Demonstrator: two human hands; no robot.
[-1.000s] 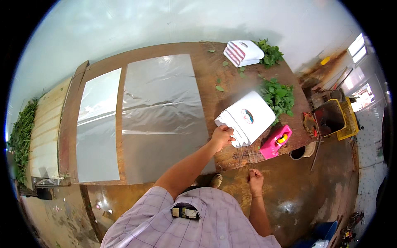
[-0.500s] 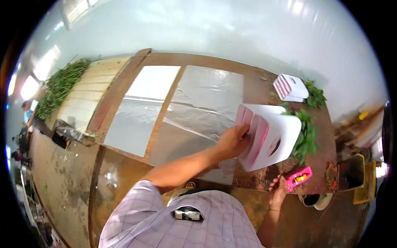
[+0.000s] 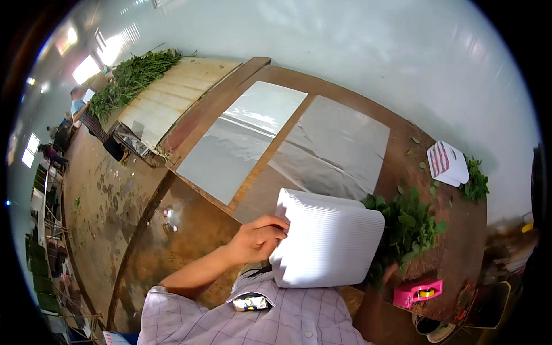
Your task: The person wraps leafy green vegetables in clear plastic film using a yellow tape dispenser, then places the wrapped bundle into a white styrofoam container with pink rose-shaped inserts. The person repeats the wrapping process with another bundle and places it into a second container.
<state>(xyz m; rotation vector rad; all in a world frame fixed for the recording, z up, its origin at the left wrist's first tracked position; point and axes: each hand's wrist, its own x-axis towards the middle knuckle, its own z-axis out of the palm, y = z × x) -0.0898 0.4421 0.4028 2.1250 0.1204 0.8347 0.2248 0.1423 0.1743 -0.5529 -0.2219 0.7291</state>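
White ribbed package (image 3: 330, 238) up close before the chest, over the table's near edge as seen from above; broad ribbed face toward the camera, body slightly tilted, green leaves (image 3: 411, 224) spilling from its right end; left hand (image 3: 259, 238) at the opposite, left end; left forearm rises from lower left, elbow out to the side, wrist nearly straight, back of the hand toward the camera; left fingers curled and nearly closed on the package's left edge, tips partly lost behind it, so the package lies wholly to the right of this grip; right forearm comes up from the lower edge in shadow; right hand (image 3: 391, 273) below the leaves, by the package's lower right corner, mostly covered by foliage and shade; cannot tell how far its fingers are open or whether they hold anything; pink tape dispenser (image 3: 418, 293) just right of that hand, on the brown table (image 3: 460, 221); two flat plastic sheets (image 3: 244, 138) lie side by side beyond the left hand; second white package (image 3: 447, 164) rests at the far right, leaves at its right end too.
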